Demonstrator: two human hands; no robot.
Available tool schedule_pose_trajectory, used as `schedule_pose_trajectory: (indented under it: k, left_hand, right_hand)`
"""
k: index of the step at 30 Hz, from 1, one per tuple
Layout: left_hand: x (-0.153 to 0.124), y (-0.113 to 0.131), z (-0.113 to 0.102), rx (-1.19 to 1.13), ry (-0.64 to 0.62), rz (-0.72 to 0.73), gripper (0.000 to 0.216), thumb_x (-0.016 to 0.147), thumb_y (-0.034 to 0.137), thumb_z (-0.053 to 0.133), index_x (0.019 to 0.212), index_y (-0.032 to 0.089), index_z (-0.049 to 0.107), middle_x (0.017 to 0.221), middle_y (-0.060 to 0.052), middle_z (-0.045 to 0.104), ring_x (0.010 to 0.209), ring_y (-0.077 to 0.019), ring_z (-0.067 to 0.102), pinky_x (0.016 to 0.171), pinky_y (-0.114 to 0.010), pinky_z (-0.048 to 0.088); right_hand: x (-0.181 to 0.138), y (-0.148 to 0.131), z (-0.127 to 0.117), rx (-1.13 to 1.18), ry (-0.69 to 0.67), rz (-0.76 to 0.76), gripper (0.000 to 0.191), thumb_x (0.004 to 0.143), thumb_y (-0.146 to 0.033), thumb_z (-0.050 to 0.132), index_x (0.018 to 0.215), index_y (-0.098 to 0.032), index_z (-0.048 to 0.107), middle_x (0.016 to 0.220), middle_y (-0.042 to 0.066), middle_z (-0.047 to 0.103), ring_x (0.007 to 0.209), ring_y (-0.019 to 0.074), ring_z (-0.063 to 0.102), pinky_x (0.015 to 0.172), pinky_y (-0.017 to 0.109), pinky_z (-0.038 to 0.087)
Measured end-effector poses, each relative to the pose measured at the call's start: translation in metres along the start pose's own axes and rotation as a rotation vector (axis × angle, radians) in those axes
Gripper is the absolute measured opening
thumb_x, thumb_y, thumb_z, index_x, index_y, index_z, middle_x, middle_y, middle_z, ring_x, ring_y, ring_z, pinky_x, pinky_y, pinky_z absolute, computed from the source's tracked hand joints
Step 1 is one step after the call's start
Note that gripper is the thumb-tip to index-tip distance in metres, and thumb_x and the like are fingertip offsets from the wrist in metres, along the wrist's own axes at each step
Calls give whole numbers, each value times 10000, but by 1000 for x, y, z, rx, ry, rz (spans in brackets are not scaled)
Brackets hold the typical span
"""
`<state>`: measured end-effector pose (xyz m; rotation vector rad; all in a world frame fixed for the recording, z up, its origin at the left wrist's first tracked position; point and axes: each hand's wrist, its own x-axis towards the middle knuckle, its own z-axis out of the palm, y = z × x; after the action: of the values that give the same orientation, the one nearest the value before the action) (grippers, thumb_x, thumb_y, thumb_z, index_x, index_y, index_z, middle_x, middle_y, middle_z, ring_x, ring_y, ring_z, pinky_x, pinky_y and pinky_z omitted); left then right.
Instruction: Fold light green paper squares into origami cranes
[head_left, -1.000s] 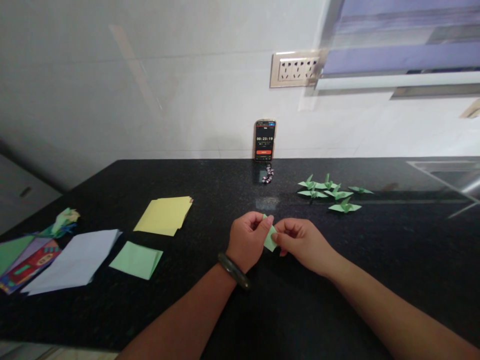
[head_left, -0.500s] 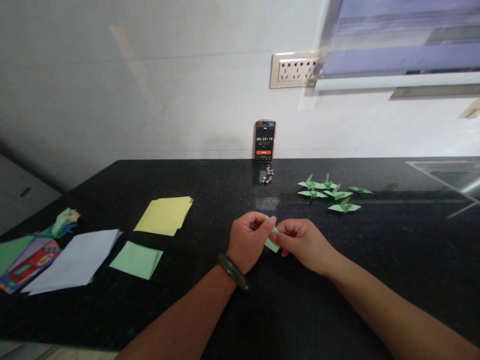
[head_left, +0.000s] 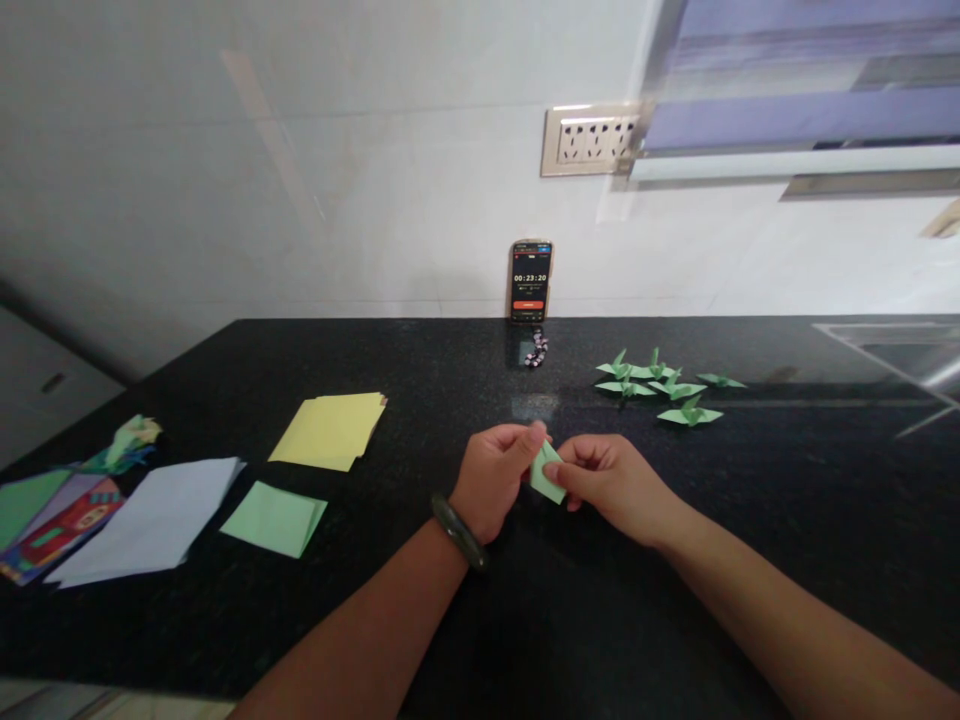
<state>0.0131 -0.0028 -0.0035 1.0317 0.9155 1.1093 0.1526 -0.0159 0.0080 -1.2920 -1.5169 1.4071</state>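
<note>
Between both hands, above the dark countertop [head_left: 480,640], is a small folded piece of light green paper [head_left: 547,477]. My left hand [head_left: 495,475], with a dark bangle [head_left: 459,533] at the wrist, pinches its upper left edge between thumb and fingers. From the right, my right hand [head_left: 611,485] grips the paper with its thumb on the face turned to me and the fingers behind. Several finished green paper cranes [head_left: 690,413] stand to the right, beyond my right hand. Left of my hands lies a stack of green paper squares [head_left: 274,520].
A yellow paper stack [head_left: 328,432] and white sheets [head_left: 146,525] lie at the left, beside a colourful packet [head_left: 64,530]. Against the wall leans a phone [head_left: 530,282] with a running timer, its beaded strap [head_left: 536,350] on the counter. A wall socket [head_left: 592,141] is above.
My left thumb has slid up and left, so more of the folded green paper shows. My right hand keeps its grip and has barely moved.
</note>
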Motion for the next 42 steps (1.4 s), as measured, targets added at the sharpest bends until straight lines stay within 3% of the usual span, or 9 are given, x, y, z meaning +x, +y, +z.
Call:
schedule_pose_trajectory:
  k: [4, 12, 20, 32, 36, 42]
  left_hand:
    - [-1, 1, -1, 118, 35, 54, 287, 650, 390, 662, 556, 128, 589, 478, 32, 494, 449, -67, 402, 451, -210, 304]
    - [-3, 2, 2, 84, 96, 43, 260, 631, 348, 675, 517, 141, 568, 448, 35, 494, 426, -73, 408, 442, -217, 322]
    - [-5, -2, 4, 85, 124, 83, 280, 655, 359, 657, 513, 136, 564, 445, 41, 470, 420, -63, 377, 428, -213, 306]
    - [-3, -3, 2, 41, 171, 90, 301, 658, 384, 662, 527, 135, 554, 450, 48, 460, 425, -60, 369, 425, -205, 306]
    - [-4, 0, 3, 163, 198, 160, 315, 680, 377, 642, 502, 136, 546, 437, 49, 449, 431, -59, 367, 428, -200, 305]
    - [-8, 0, 4, 300, 117, 233, 312, 724, 368, 598, 513, 141, 557, 464, 18, 512, 456, -83, 426, 461, -222, 332]
  right_hand:
    - [0, 1, 1, -15, 0, 8, 224, 679, -319, 636, 563, -146, 552, 513, -32, 521, 437, 61, 455, 428, 177, 382]
    - [3, 6, 1, 93, 4, 8, 385, 715, -504, 578, 571, -147, 552, 469, -27, 508, 415, 73, 457, 440, 199, 391]
    - [0, 0, -1, 25, -90, -64, 367, 728, -480, 591, 594, -142, 534, 501, -29, 508, 459, 71, 452, 463, 196, 360]
    - [0, 1, -20, 246, -277, -4, 239, 728, -323, 637, 874, -136, 655, 740, 20, 636, 631, 83, 560, 649, 222, 454]
    - [1, 4, -13, 179, -193, -18, 286, 728, -406, 621, 794, -129, 647, 674, 13, 611, 574, 78, 534, 567, 205, 445]
    - [0, 0, 3, -12, -74, -3, 307, 659, -391, 683, 555, -131, 558, 503, -18, 549, 427, 56, 450, 423, 183, 339]
